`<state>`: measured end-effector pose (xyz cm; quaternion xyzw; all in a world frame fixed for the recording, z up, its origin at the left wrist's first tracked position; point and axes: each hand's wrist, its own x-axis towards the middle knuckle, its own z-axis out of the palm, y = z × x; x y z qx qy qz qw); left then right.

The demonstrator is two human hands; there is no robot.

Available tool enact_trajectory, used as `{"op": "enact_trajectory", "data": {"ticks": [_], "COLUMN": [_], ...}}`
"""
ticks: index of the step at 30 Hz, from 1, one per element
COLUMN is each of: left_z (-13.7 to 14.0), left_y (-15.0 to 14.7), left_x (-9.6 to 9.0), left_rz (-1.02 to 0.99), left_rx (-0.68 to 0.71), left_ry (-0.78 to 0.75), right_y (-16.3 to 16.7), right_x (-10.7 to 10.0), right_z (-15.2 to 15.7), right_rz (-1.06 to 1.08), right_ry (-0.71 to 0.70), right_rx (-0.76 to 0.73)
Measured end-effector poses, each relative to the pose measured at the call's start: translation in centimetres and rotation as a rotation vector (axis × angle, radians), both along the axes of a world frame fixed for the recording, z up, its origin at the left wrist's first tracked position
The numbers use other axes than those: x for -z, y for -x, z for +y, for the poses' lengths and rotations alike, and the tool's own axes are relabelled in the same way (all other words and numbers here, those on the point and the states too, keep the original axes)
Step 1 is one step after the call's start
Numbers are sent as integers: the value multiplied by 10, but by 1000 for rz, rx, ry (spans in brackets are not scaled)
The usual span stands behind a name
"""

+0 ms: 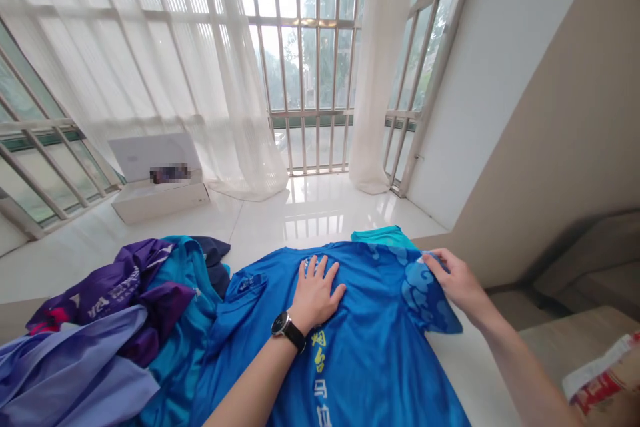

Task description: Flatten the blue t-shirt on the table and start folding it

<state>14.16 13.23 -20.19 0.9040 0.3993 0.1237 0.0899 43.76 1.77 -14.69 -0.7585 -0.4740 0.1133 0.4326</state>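
Observation:
A blue T-shirt (370, 340) with yellow and white printed characters lies spread on the white sill. My left hand (317, 290), with a black-strapped watch (289, 331) on its wrist, rests flat near the collar, fingers spread. At the right, my right hand (453, 277) pinches the top edge of the shirt's cloud-patterned sleeve (427, 293). A teal garment (385, 237) shows partly from beneath the shirt's far shoulder. The shirt's lower end runs out of view.
Left of the shirt is a heap of clothes: a purple shirt (117, 280), a lavender garment (75, 367) and a teal-blue one (183, 327). A white box (160, 197) stands on the sill (250, 213) by the curtain (240, 80). Barred windows rise behind; a bag (610, 380) is at lower right.

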Motion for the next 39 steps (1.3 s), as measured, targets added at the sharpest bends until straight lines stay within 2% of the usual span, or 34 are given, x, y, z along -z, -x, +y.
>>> {"op": "enact_trajectory", "data": {"ticks": [2,5,9,11,13,14,16,18,20,21,23,25,28,35,39], "left_z": [-2,-4,-5,-2,2,5,10,14,12,9,1,-8,-12,11,9], "left_y": [-4,-14,-34,-45,-54,-56,-53,-34,-1,19,63,101,138,161,178], "left_x": [0,2,4,5,3,0,-9,-24,-42,-50,-63,-69,-69,-69,-78], "left_rz": [-7,-25,-64,-92,-134,-158,-192,-196,-153,-110,23,134,160,-14,-138], "left_rx": [-35,-84,-82,-67,-72,-78,-72,-21,26,12,-104,-215,-265,-156,-295], "left_ry": [10,14,23,32,55,77,126,123,46,8,-2,51,136,255,194], "right_y": [-19,-49,-68,-57,-25,-3,48,99,138,151,167,171,170,170,169], "right_x": [-12,-27,-34,-30,-24,-20,-10,1,13,19,31,42,56,61,61], "right_z": [20,44,48,39,26,20,8,0,-5,-6,-8,-8,-5,-2,-1], "right_rz": [-42,-246,-470,-533,-645,-701,-684,-641,-603,-587,-575,-589,-619,-631,-615], "right_ry": [2,127,311,323,259,195,101,93,145,180,249,284,269,280,284], "right_rx": [-5,11,131,181,176,138,-63,-248,-360,-395,-433,-427,-388,-373,-372]}}
